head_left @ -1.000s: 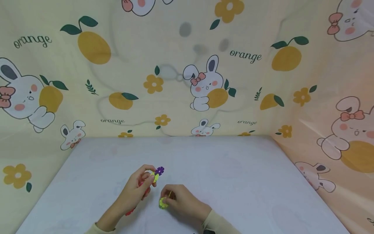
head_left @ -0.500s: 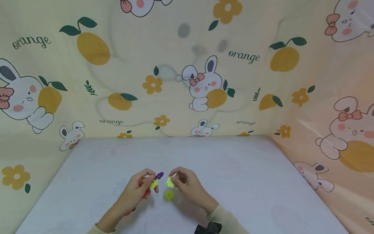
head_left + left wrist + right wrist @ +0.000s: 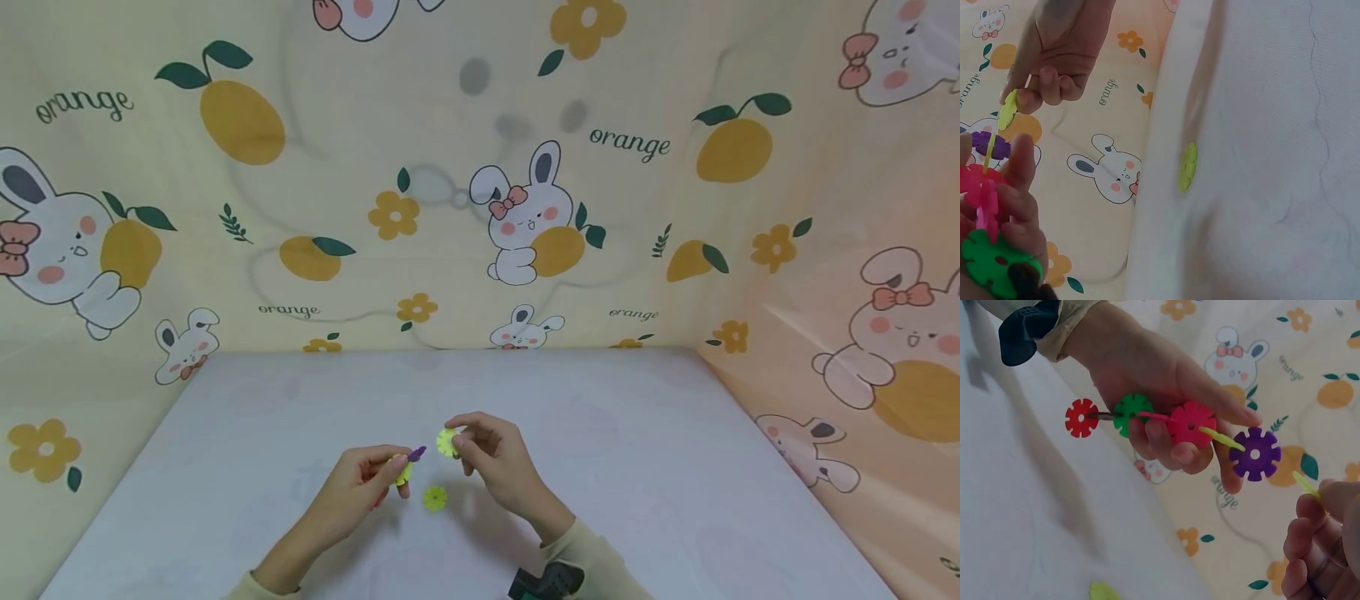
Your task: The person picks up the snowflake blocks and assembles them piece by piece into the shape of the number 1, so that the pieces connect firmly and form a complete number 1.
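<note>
Narrow gap between left hand (image 3: 356,490) and right hand (image 3: 498,460), bounded by the purple disc (image 3: 1255,471) ending the left's disc chain (image 3: 1179,428) and the right's pinched yellow disc (image 3: 446,442). Low obstacle near the gap, tableward: one loose yellow-green disc (image 3: 436,498). Broad passages: white table (image 3: 637,467) outward of either hand, and beyond both. Limits: printed cloth (image 3: 450,108) at back and sides; two forearms nearside.

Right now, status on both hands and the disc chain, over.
Left hand holds disc chain, purple disc at one end. Right hand pinches single yellow disc, not yet joined. Second yellow disc on table; no obstruction seen.
</note>
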Motion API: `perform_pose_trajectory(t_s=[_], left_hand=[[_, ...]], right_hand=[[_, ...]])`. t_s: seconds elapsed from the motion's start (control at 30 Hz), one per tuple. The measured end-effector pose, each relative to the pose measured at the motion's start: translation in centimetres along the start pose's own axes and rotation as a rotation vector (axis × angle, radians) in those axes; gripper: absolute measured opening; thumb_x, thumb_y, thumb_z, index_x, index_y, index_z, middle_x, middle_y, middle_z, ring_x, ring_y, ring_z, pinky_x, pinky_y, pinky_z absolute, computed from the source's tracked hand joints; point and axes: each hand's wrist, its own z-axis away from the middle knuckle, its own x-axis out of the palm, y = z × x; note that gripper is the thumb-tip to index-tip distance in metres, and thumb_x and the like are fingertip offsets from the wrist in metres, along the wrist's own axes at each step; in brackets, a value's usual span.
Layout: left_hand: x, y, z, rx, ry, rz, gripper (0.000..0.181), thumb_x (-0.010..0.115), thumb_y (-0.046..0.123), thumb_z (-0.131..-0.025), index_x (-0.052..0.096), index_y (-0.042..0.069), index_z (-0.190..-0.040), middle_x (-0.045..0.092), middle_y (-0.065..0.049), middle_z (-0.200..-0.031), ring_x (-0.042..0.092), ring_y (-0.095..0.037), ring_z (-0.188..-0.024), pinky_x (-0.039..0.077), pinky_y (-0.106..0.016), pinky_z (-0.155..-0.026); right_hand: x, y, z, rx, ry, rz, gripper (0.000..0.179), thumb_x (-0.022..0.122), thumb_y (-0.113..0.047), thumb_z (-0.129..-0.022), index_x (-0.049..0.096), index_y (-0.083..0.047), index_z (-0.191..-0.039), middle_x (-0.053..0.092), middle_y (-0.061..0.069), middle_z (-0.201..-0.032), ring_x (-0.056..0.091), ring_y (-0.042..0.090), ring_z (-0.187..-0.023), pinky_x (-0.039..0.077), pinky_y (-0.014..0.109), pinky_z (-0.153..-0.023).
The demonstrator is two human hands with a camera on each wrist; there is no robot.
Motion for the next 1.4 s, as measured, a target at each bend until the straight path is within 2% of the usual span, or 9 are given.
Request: perform_pose_trajectory(t_s=[0.13, 0.27, 0.53, 0.8, 1.17, 1.4], left_hand=[[0.1, 0.0, 0.0, 0.012, 0.008, -0.008, 0.028, 0.055, 0.018, -0.105, 0.069, -0.004, -0.115, 0.068, -0.012, -0.072, 0.040, 0.001, -0.050, 0.031, -0.020, -0.043], [0.2, 0.0, -0.1, -0.011, 0.018, -0.031, 0.028, 0.057, 0.020, -0.104, 0.070, -0.002, -0.115, 0.066, -0.007, -0.070, 0.041, 0.001, -0.049, 0.033, -0.019, -0.043], [0.1, -0.1, -0.1, -0.061, 0.033, -0.078, 0.025, 0.059, 0.024, -0.103, 0.070, 0.004, -0.114, 0.065, -0.012, -0.068, 0.041, 0.000, -0.048, 0.033, -0.019, -0.043], [0.2, 0.0, -0.1, -0.056, 0.023, -0.079, 0.025, 0.059, 0.025, -0.103, 0.071, 0.005, -0.114, 0.063, -0.001, -0.067, 0.042, 0.000, -0.050, 0.033, -0.018, -0.044], [0.2, -0.2, 0.0, -0.006, -0.017, -0.109, 0.023, 0.060, 0.021, -0.102, 0.073, 0.005, -0.112, 0.064, -0.001, -0.068, 0.044, 0.001, -0.053, 0.035, -0.019, -0.046], [0.2, -0.1, 0.1, 0.026, -0.046, -0.097, 0.024, 0.059, 0.018, -0.102, 0.071, 0.001, -0.113, 0.065, -0.005, -0.070, 0.047, 0.000, -0.057, 0.036, -0.020, -0.048]], right_hand=[[0.1, -0.2, 0.0, 0.014, -0.001, 0.009, 0.024, 0.060, -0.009, -0.101, 0.065, 0.001, -0.122, 0.063, 0.023, -0.083, 0.055, 0.004, -0.062, 0.050, 0.023, -0.062], [0.1, -0.5, 0.0, 0.027, -0.003, 0.027, 0.025, 0.061, -0.008, -0.100, 0.066, -0.003, -0.123, 0.065, 0.017, -0.085, 0.056, 0.005, -0.063, 0.051, 0.023, -0.063], [0.3, -1.0, 0.2, 0.055, -0.030, 0.065, 0.027, 0.062, -0.010, -0.100, 0.066, -0.006, -0.126, 0.065, 0.019, -0.089, 0.058, 0.007, -0.064, 0.050, 0.023, -0.064], [0.5, -1.0, 0.3, 0.048, -0.056, 0.119, 0.027, 0.062, -0.010, -0.100, 0.067, -0.009, -0.126, 0.066, 0.020, -0.093, 0.060, 0.008, -0.066, 0.051, 0.023, -0.066], [0.6, -1.0, 0.4, 0.030, -0.072, 0.198, 0.028, 0.063, -0.009, -0.100, 0.069, -0.011, -0.126, 0.072, 0.014, -0.108, 0.061, 0.006, -0.069, 0.049, 0.020, -0.062], [0.7, -1.0, 0.4, 0.041, -0.080, 0.210, 0.028, 0.062, -0.008, -0.100, 0.071, -0.011, -0.126, 0.073, 0.012, -0.108, 0.060, 0.005, -0.067, 0.048, 0.019, -0.064]])
